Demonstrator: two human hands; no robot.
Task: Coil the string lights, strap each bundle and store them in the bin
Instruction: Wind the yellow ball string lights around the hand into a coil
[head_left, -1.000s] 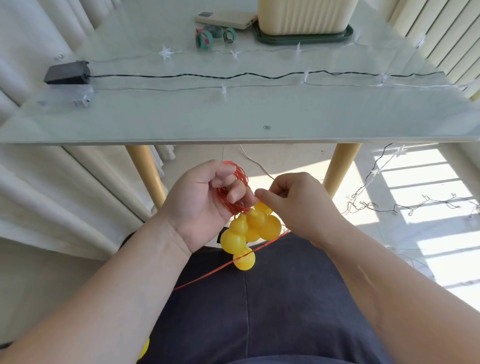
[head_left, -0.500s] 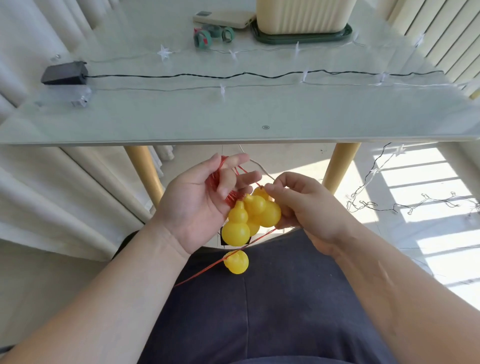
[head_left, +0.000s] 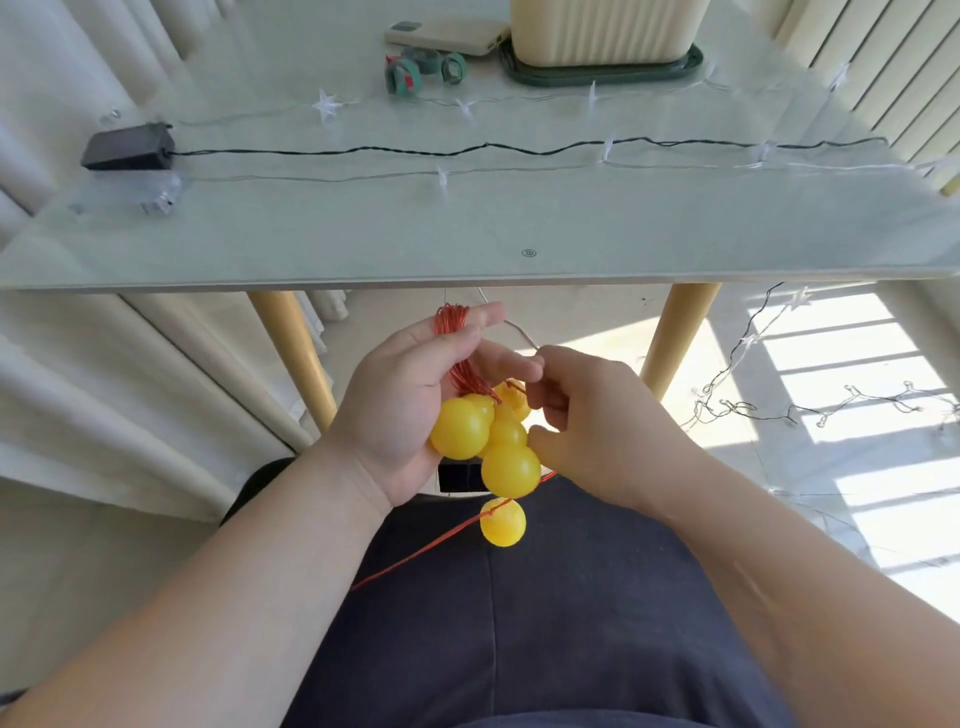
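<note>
Sunlit room: a pale curtain (head_left: 130, 389) on the left and a glass surface (head_left: 363, 239) on wooden legs ahead of me.

Nearest the camera is the person's lap in dark trousers (head_left: 519, 649). Just above it a loose yellow bulb (head_left: 503, 522) hangs on a red wire (head_left: 415, 553) that trails off to the near left across the lap.

Both hands meet below the near edge of the surface. The left hand (head_left: 400, 410) grips a coil (head_left: 457, 338) of the same red wire, with the thumb pressed over the strands and the forefinger straight. A bundle of yellow bulbs (head_left: 467, 428) hangs against its palm. The right hand (head_left: 597, 421) has its fingers (head_left: 545, 400) curled in at the bundle's right side, pinching the red wire. Its thumb touches the lowest bulb of the bundle.

Farther right, a tangle of lights (head_left: 779, 410) lies on the floor in the sun.

On the surface a black battery box (head_left: 127, 147) sits at the left with a clear box (head_left: 161, 195) just on its near side. A black cord (head_left: 519, 150) and a clear cord with star lights (head_left: 441, 176) run rightward from them.

At the far edge are three strap rolls (head_left: 402, 75), a power bank (head_left: 447, 36) and the cream bin (head_left: 602, 26), which stands on a green tray (head_left: 602, 75).
</note>
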